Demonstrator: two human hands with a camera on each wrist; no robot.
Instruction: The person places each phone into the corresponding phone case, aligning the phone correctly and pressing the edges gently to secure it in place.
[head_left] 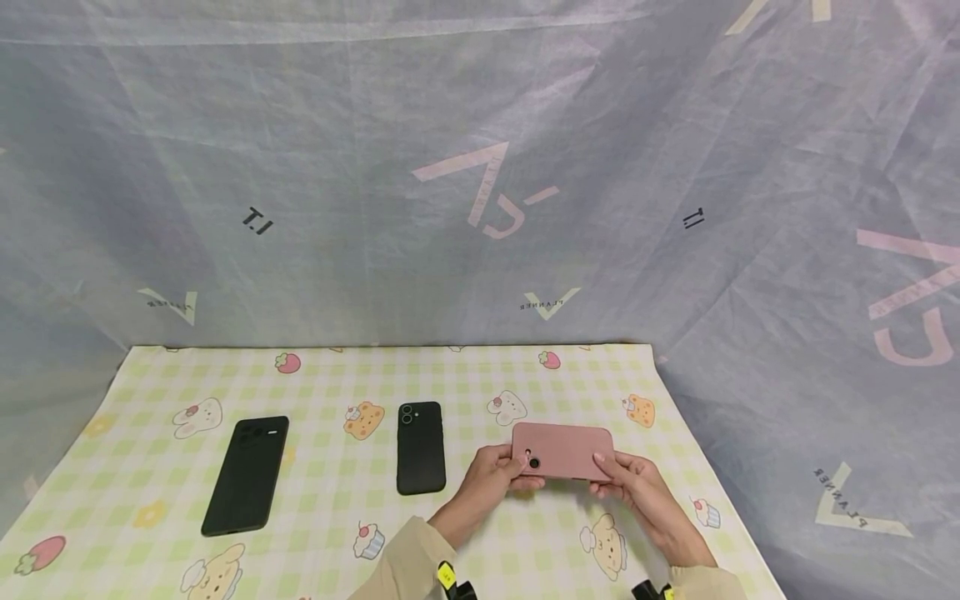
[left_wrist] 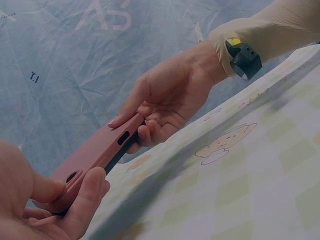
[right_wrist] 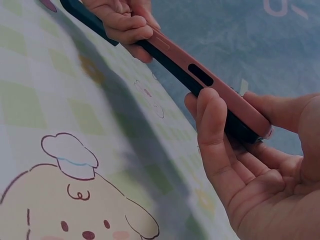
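A smartphone with a pink back cover (head_left: 566, 450) is held sideways just above the right part of the table, back and camera hole upward. My left hand (head_left: 491, 477) grips its camera end, thumb on top beside the lens and fingers beneath. At the opposite end, my right hand (head_left: 647, 496) pinches it the same way. Seen from the right wrist, the pink cover's edge (right_wrist: 231, 100) has a slot in it, and a dark layer runs along the underside. The phone's underside is mostly hidden.
Left of my hands lies a small black phone (head_left: 421, 450), camera side up. Farther left, a larger black phone (head_left: 246, 475) lies slightly slanted. A green-and-white checked cloth with cartoon prints (head_left: 322, 500) covers the table. Grey-blue fabric (head_left: 360, 183) hangs behind and at the sides.
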